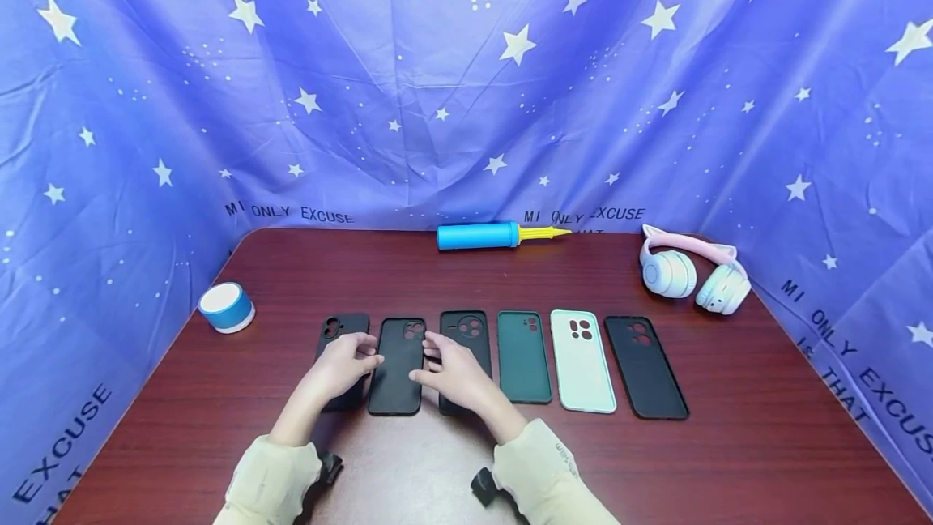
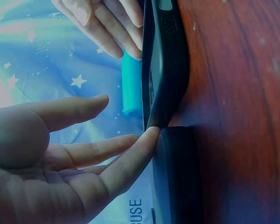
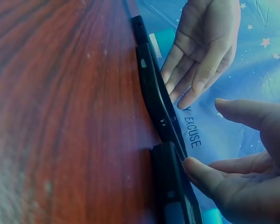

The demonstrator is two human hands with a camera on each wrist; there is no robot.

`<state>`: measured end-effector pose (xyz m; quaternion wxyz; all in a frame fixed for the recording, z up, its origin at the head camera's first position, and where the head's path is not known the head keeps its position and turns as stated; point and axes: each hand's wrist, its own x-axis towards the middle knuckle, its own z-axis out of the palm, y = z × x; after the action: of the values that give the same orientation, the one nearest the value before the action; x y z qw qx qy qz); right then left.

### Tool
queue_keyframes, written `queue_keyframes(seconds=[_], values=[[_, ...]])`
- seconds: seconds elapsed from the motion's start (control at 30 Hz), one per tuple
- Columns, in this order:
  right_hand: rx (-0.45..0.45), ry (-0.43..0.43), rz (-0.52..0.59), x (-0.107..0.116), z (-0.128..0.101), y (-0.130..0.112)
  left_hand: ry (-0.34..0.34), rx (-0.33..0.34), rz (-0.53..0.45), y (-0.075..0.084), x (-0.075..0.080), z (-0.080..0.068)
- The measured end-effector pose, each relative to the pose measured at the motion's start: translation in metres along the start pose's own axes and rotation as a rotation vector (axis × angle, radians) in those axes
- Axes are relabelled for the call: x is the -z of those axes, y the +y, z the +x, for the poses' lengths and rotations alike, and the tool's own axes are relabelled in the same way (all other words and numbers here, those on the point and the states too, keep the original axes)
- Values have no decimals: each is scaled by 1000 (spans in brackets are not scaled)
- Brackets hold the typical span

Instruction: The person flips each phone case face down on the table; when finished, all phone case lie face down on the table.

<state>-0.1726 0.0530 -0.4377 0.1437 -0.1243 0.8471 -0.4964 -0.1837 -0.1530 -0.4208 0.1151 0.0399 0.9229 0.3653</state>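
Cream sleeves (image 1: 270, 476) lie nearest, over the near side of the table (image 1: 765, 444). Ahead, a black phone case (image 1: 395, 375) lies second from left in a row of six. The left hand (image 1: 346, 367) and right hand (image 1: 455, 369) flank it, each grip spread, thumb apart. Rightward lie green (image 1: 525, 363) and pale cases (image 1: 585, 371); beyond, a blue-and-yellow pump (image 1: 477, 236), with headphones (image 1: 670, 274) far right.
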Motion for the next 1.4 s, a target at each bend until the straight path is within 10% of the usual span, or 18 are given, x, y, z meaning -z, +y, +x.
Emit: queue_keyframes(seconds=[1.4], values=[[64,3,18,-11,2,-4,99,-29,-372,-9,-10,9]])
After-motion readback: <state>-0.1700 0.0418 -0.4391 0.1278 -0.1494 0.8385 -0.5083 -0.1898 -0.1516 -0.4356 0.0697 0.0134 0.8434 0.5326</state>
